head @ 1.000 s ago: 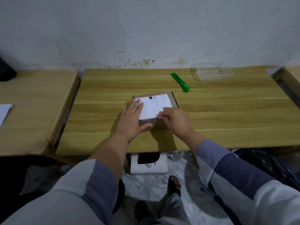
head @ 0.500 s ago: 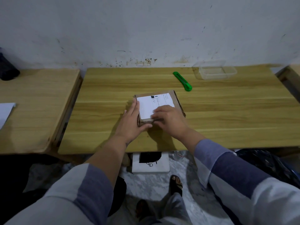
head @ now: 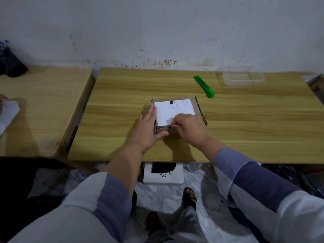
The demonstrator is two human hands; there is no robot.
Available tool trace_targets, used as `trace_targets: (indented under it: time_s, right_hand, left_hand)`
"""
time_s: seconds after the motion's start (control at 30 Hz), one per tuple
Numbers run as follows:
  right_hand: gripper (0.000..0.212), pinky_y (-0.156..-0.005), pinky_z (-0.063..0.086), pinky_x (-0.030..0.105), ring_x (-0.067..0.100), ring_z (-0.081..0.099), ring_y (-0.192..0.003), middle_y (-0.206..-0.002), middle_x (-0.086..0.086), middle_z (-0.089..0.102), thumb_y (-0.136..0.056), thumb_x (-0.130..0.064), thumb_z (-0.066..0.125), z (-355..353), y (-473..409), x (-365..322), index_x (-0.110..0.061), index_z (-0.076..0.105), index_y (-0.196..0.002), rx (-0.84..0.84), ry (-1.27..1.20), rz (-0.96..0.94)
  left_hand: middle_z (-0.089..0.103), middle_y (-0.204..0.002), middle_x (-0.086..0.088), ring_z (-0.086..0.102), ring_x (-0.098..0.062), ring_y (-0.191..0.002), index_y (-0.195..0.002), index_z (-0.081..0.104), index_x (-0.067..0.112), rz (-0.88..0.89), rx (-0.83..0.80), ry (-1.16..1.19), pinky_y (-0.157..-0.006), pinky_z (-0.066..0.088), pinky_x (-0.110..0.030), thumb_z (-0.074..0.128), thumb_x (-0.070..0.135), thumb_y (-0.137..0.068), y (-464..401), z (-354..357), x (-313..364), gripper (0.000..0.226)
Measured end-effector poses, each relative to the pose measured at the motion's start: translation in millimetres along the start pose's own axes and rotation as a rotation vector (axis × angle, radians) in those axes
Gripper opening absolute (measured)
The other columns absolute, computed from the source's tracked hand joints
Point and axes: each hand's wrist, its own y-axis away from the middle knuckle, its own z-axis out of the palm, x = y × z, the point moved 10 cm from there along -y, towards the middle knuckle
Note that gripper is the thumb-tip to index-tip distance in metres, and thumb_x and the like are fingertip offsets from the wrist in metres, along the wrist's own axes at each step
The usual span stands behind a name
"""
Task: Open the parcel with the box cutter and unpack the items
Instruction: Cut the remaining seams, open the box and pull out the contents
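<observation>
A small brown cardboard parcel [head: 197,105] with a white shipping label on top sits in the middle of the wooden table [head: 245,123]. My left hand [head: 148,130] lies flat against the parcel's left side, thumb on its near face. My right hand [head: 190,128] rests on the near right part, fingertips pinching at the label's near edge. The green box cutter [head: 204,86] lies untouched on the table beyond the parcel, to its right.
A clear plastic container [head: 241,78] stands at the back right by the wall. A second wooden table [head: 43,106] adjoins on the left, with white paper [head: 7,113] and a dark object [head: 12,66]. A white box [head: 163,173] lies on the floor under the table.
My right hand has slid slightly left along the parcel's near edge, its fingertips now at the label's edge. The parcel has turned slightly. My left hand stays against the left side.
</observation>
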Motion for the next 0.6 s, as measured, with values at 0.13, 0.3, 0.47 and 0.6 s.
trace_targets:
  time_s: [0.13,0.3,0.47,0.6]
  right_hand:
    - [0.008,-0.064,0.053,0.035,0.027,0.064,-0.081,-0.084,0.002,0.071,-0.077,-0.017,0.068,-3,2,-2,-0.015,0.069,-0.084,0.043,-0.013,-0.056]
    - [0.024,-0.075,0.053,0.033,0.023,0.061,-0.103,-0.107,0.0,0.068,-0.074,-0.028,0.072,1,2,-8,-0.021,0.073,-0.097,0.014,0.063,-0.121]
    - [0.009,-0.062,0.054,0.035,0.029,0.066,-0.081,-0.081,0.005,0.071,-0.081,-0.019,0.065,5,-2,-14,-0.012,0.071,-0.082,0.017,0.071,-0.129]
    - [0.012,-0.058,0.049,0.036,0.032,0.064,-0.072,-0.081,0.006,0.07,-0.086,-0.019,0.059,8,-2,-14,-0.01,0.067,-0.084,0.009,0.089,-0.104]
  left_hand:
    - [-0.014,-0.159,0.011,0.008,-0.005,-0.143,-0.153,-0.005,0.017,-0.033,-0.023,0.027,-0.119,0.014,-0.038,0.069,0.051,-0.078,3,-1,0,0.111]
    - [0.009,-0.161,-0.001,0.026,-0.023,-0.143,-0.152,-0.008,0.019,-0.151,-0.06,0.074,-0.106,0.036,-0.035,0.074,0.052,-0.073,5,4,-14,0.119]
    - [0.039,-0.15,-0.005,0.043,-0.026,-0.13,-0.151,-0.01,0.025,-0.196,-0.054,0.124,-0.089,0.04,-0.033,0.073,0.042,-0.079,7,9,-16,0.112]
    - [0.041,-0.148,-0.005,0.044,-0.025,-0.129,-0.152,-0.009,0.026,-0.205,-0.046,0.155,-0.087,0.038,-0.032,0.073,0.036,-0.081,9,10,-17,0.109]
